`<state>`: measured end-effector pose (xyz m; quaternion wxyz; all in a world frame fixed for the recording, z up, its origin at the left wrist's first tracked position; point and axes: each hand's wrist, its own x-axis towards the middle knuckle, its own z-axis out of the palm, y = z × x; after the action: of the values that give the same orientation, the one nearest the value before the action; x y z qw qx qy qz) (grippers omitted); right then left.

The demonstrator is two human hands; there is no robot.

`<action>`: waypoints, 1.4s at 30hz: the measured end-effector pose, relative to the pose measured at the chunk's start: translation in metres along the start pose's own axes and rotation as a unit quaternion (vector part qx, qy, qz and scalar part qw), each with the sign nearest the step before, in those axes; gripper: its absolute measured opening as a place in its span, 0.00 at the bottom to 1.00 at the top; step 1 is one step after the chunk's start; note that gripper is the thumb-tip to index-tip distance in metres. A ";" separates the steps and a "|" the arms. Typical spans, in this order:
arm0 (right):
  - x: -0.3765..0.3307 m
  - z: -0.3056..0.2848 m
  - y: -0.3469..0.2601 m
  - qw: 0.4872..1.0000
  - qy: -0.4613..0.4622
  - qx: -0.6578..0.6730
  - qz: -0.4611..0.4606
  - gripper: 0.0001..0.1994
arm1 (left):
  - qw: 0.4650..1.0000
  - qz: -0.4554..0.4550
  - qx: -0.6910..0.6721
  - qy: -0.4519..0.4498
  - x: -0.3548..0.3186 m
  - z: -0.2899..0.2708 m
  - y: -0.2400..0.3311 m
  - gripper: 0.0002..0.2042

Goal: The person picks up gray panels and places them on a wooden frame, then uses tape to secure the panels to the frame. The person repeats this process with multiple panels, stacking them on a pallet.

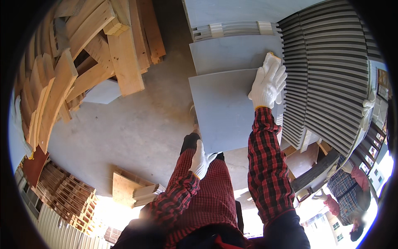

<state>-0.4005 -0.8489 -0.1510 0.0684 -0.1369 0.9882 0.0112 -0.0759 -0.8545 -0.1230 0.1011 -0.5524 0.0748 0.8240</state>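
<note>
We hold a grey tile (226,110) between gloved hands: right hand (268,82) clasping its far corner, left hand (200,159) gripping its near edge.

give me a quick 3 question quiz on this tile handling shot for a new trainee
1. True or false: the right hand grips the far corner of the grey tile.
2. Where does the left hand hold the tile? A) near edge B) far edge C) not touching it
3. Fill in: beside the tile, on the right, stands a long row of ______ set on edge.

Key
1. True: the gloved fingers wrap over the far right corner.
2. A: it holds the near edge, close to the body.
3. Tiles: many grey tiles packed side by side. Loose wooden planks lie on the concrete floor to the left.
</note>
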 end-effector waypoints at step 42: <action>-0.199 0.029 -0.061 0.884 -0.030 0.152 -0.441 0.28 | 0.967 0.126 -0.182 -0.127 0.002 -0.024 -0.027 0.46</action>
<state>-0.1905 -0.8530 -0.1522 0.1161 -0.5459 0.8131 -0.1659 -0.0480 -0.8341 -0.1344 -0.0973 -0.4384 -0.0207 0.8933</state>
